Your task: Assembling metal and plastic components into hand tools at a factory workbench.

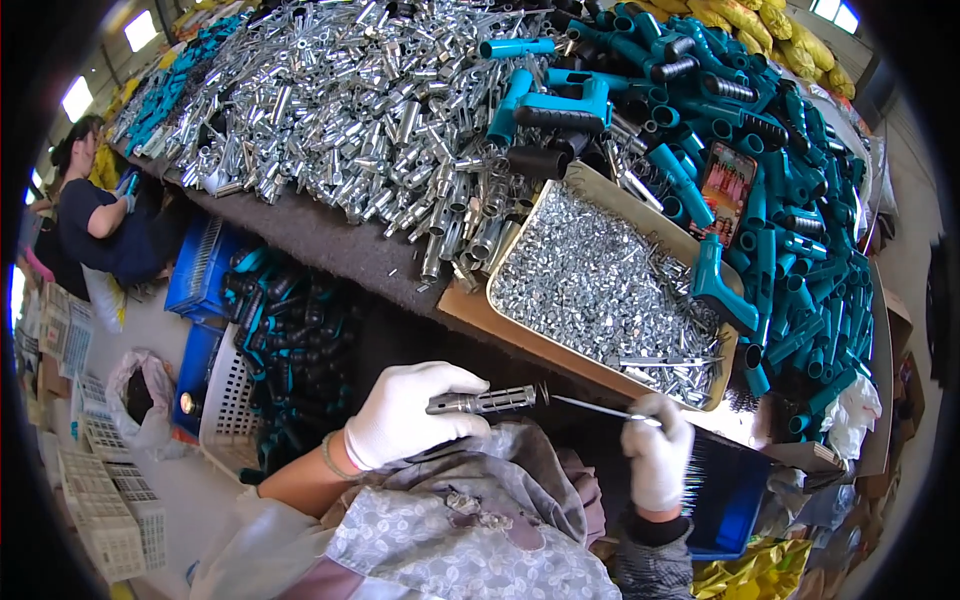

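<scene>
1. A metal tool shaft (483, 402) with a knurled grip section lies level at lower centre of the frame, its tip meeting a thin metal rod (590, 405).
2. The left hand (410, 415), in a white glove, has its grip closed round the shaft's left end.
3. The right hand (657, 455), also gloved, pinches the rod's right end between closed fingertips.
4. Just above, a metal tray (520, 240) of small silver parts rests on the dark surface (320, 240).
5. A heap of silver tubes (340, 100) fills the upper left; teal handles (790, 200) fill the right.
6. A blue bin (735, 490) sits at lower right.
7. Another person (95, 215) sits at far left.
</scene>
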Motion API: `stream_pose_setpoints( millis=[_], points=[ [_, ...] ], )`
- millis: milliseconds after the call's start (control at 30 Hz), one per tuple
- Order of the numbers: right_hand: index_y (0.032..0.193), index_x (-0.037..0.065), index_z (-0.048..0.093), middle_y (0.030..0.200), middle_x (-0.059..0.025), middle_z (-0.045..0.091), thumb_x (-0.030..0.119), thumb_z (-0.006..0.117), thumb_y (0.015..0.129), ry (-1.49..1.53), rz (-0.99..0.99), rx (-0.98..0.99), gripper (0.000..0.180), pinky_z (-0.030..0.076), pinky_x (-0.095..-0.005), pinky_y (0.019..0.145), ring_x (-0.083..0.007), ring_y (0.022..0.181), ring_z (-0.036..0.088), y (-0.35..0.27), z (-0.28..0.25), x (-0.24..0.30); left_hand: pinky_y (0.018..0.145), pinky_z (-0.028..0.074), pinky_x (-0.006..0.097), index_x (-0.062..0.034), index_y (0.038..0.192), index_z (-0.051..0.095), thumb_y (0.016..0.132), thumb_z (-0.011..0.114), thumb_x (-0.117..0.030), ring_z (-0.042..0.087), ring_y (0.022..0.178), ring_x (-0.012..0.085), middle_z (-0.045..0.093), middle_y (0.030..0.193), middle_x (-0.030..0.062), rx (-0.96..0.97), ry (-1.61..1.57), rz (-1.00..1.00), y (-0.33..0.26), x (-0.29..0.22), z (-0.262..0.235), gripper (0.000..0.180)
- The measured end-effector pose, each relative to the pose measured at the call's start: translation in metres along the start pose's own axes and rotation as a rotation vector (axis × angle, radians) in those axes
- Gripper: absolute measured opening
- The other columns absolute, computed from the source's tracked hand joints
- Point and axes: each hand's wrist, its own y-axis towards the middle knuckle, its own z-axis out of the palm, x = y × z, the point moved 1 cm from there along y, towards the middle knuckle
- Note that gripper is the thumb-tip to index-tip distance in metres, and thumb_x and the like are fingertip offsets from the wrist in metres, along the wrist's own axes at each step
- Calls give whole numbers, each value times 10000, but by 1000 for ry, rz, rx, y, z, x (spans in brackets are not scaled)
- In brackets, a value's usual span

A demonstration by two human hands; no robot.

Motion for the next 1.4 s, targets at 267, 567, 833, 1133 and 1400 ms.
stream_pose_setpoints(
  millis=[267, 567, 833, 1133, 1400],
  points=[
    [870, -11, 632, 826, -17, 640, 30, 645, 805, -236, -20, 188, 79, 455, -230, 663, -62, 710, 528, -1, 6, 36, 619, 569, 323, -38, 1088, 683, 790, 823, -199, 729, 702, 265, 730, 842, 128, 110, 56, 90, 4, -10, 5, 366],
    [910, -11, 630, 809, -18, 629, 55, 651, 818, -225, 17, 353, 115, 463, -227, 634, -64, 696, 545, -2, 23, 32, 624, 560, 305, -38, 1037, 708, 818, 797, -157, 734, 732, 244, 736, 882, 122, 171, -62, 134, 6, -7, 16, 265],
    [978, -6, 606, 881, -120, 646, 66, 703, 831, -389, -233, 498, 191, 513, -299, 736, -215, 772, 634, -7, 28, 25, 718, 566, 292, -9, 1029, 719, 806, 817, -132, 737, 803, 209, 746, 914, 118, 257, -228, -1, 2, -8, 22, 273],
    [1061, -3, 487, 880, -133, 594, 178, 649, 944, -541, -627, 512, 269, 489, -324, 683, -232, 704, 571, -10, 41, 17, 752, 562, 287, 16, 1026, 726, 796, 832, -112, 731, 847, 176, 756, 934, 128, 281, -343, -54, 0, -1, 26, 283],
    [1124, -57, 577, 1108, -139, 585, -66, 511, 811, 81, -238, 129, 320, 471, -318, 912, -213, 965, 586, -26, 43, 8, 721, 559, 267, 14, 1032, 715, 796, 830, -106, 732, 811, 167, 755, 913, 122, 91, -331, -104, 2, -8, 19, 288]
  ],
)
